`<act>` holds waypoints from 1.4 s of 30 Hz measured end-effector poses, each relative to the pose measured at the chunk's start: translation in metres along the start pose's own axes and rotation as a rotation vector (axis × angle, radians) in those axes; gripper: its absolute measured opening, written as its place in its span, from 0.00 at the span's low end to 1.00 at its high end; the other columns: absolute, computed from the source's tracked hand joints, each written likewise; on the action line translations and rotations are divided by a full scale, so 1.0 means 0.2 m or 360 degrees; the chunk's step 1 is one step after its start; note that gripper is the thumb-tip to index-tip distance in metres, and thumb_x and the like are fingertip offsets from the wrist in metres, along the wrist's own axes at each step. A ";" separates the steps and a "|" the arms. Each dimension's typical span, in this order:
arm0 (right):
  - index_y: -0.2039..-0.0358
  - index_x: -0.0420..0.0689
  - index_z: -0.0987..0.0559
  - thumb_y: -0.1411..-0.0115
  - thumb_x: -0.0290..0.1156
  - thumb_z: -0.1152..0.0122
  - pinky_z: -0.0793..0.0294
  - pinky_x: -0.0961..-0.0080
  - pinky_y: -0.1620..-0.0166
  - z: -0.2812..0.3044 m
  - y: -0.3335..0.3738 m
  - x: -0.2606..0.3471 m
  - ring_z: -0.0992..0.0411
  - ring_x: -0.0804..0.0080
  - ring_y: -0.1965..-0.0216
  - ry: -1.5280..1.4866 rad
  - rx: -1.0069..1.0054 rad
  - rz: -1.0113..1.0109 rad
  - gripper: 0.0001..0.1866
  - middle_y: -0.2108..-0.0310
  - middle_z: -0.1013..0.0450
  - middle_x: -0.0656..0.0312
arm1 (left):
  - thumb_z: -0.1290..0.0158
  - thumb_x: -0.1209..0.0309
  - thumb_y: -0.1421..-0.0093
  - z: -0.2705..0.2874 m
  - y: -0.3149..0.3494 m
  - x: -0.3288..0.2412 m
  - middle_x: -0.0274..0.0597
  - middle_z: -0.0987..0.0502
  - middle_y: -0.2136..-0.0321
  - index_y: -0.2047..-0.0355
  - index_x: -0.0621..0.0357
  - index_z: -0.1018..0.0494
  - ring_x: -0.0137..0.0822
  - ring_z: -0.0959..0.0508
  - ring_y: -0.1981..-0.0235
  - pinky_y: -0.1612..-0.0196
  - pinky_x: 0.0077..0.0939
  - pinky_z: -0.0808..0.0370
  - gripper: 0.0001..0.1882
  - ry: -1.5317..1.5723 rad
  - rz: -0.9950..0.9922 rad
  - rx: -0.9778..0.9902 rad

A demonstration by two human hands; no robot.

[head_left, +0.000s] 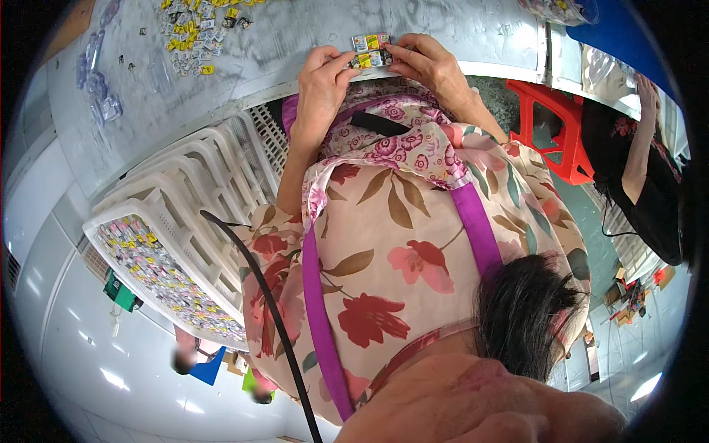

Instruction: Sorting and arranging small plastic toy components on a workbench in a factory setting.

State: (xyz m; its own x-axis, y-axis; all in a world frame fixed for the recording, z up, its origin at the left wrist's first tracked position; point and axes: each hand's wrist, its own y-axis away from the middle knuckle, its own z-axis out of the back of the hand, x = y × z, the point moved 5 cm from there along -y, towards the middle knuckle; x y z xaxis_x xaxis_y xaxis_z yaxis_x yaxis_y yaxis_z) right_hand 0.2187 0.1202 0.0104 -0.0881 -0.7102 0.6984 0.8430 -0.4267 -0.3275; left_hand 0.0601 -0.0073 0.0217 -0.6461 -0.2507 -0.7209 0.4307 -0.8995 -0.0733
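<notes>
My left hand (323,83) and my right hand (430,65) reach up to the near edge of a grey-white table (295,44). Together they pinch a small row of colourful square packets (371,50), yellow, blue and white, that rests flat on the table edge. The left fingers grip its left end and the right fingers its right end. My flowered top with purple straps fills the middle of the view below the hands.
A loose pile of similar small packets (193,29) lies further back on the table, with clear plastic bags (96,74) to the left. A white slatted basket (192,207) full of packets stands at my left. At the right are a red stool (554,133) and another person (642,170).
</notes>
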 end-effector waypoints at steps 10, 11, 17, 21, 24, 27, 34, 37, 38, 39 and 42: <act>0.58 0.40 0.19 0.50 0.26 0.29 0.21 0.71 0.64 0.01 -0.03 -0.02 0.24 0.62 0.65 -0.0064 -0.0100 0.0008 0.16 0.61 0.26 0.58 | 0.36 0.77 0.48 0.02 -0.01 -0.03 0.43 0.25 0.64 0.62 0.62 0.19 0.36 0.22 0.73 0.69 0.29 0.25 0.12 0.0009 0.0052 -0.0151; 0.59 0.40 0.19 0.50 0.26 0.29 0.22 0.71 0.64 0.01 -0.03 -0.03 0.24 0.62 0.65 -0.0123 -0.0086 -0.0019 0.16 0.62 0.26 0.58 | 0.36 0.77 0.49 0.02 -0.01 -0.02 0.43 0.24 0.64 0.63 0.62 0.18 0.34 0.22 0.74 0.70 0.28 0.25 0.11 0.0068 0.0153 -0.0151; 0.59 0.40 0.19 0.51 0.28 0.28 0.23 0.72 0.65 0.02 -0.05 -0.03 0.24 0.63 0.66 -0.0213 -0.0078 -0.0036 0.18 0.61 0.26 0.58 | 0.35 0.79 0.52 -0.01 -0.01 0.07 0.41 0.24 0.64 0.67 0.62 0.17 0.30 0.22 0.76 0.72 0.23 0.27 0.10 0.0371 0.0330 -0.0236; 0.57 0.41 0.19 0.50 0.30 0.28 0.23 0.72 0.64 0.01 -0.03 -0.04 0.24 0.63 0.66 -0.0199 -0.0085 -0.0069 0.19 0.59 0.26 0.58 | 0.33 0.78 0.54 -0.02 -0.01 0.10 0.40 0.25 0.65 0.67 0.61 0.17 0.30 0.23 0.78 0.73 0.23 0.27 0.11 0.0344 0.0325 -0.0296; 0.55 0.41 0.20 0.50 0.32 0.28 0.23 0.71 0.63 0.04 -0.03 -0.03 0.24 0.61 0.65 -0.0179 -0.0091 -0.0088 0.20 0.58 0.26 0.58 | 0.32 0.76 0.55 -0.01 -0.01 0.09 0.39 0.26 0.65 0.66 0.60 0.17 0.30 0.23 0.78 0.73 0.24 0.27 0.13 0.0343 0.0412 -0.0211; 0.54 0.43 0.21 0.50 0.33 0.28 0.23 0.71 0.62 0.06 0.01 -0.02 0.25 0.61 0.63 -0.0164 -0.0155 -0.0075 0.22 0.56 0.25 0.59 | 0.32 0.74 0.51 0.00 0.01 0.06 0.39 0.26 0.63 0.61 0.59 0.17 0.27 0.25 0.75 0.72 0.22 0.28 0.15 0.0247 0.0402 -0.0199; 0.49 0.47 0.22 0.53 0.32 0.27 0.22 0.73 0.61 0.08 0.08 0.04 0.28 0.64 0.62 0.0276 -0.0081 0.0033 0.28 0.49 0.25 0.61 | 0.33 0.72 0.51 -0.03 -0.04 -0.05 0.40 0.25 0.67 0.63 0.55 0.17 0.34 0.24 0.76 0.71 0.28 0.26 0.13 0.0041 -0.0116 -0.0190; 0.46 0.52 0.22 0.53 0.34 0.27 0.23 0.76 0.63 0.05 0.08 0.05 0.29 0.68 0.65 0.0428 -0.0032 0.0083 0.30 0.46 0.26 0.67 | 0.36 0.73 0.48 -0.06 -0.05 -0.06 0.41 0.24 0.70 0.64 0.56 0.18 0.40 0.23 0.71 0.67 0.32 0.25 0.10 0.0018 -0.0191 -0.0120; 0.45 0.55 0.23 0.51 0.36 0.29 0.23 0.78 0.62 0.05 0.08 0.06 0.30 0.70 0.65 0.0509 -0.0009 0.0104 0.30 0.45 0.27 0.70 | 0.36 0.73 0.48 -0.06 -0.05 -0.06 0.40 0.23 0.72 0.65 0.56 0.17 0.39 0.23 0.72 0.68 0.31 0.25 0.10 0.0006 -0.0256 -0.0152; 0.44 0.57 0.23 0.49 0.38 0.30 0.23 0.79 0.62 0.05 0.08 0.07 0.30 0.72 0.65 0.0592 0.0011 0.0128 0.29 0.44 0.28 0.73 | 0.35 0.73 0.48 -0.06 -0.04 -0.06 0.40 0.23 0.73 0.65 0.55 0.17 0.39 0.23 0.73 0.69 0.31 0.26 0.09 -0.0008 -0.0323 -0.0188; 0.43 0.59 0.24 0.49 0.40 0.31 0.23 0.81 0.62 0.00 0.11 0.04 0.30 0.73 0.65 0.0684 0.0015 0.0117 0.30 0.42 0.29 0.75 | 0.36 0.74 0.48 -0.09 -0.04 -0.04 0.40 0.22 0.74 0.66 0.55 0.17 0.39 0.22 0.72 0.68 0.31 0.26 0.08 0.0050 -0.0339 -0.0172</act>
State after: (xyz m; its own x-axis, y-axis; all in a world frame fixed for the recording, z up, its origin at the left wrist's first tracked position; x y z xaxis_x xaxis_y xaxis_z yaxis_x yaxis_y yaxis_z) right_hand 0.2368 0.1051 0.0087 -0.2390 -0.9079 0.3444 0.8599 -0.3627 -0.3593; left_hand 0.0735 0.0089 0.0160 -0.7104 -0.0463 -0.7023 0.3528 -0.8869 -0.2983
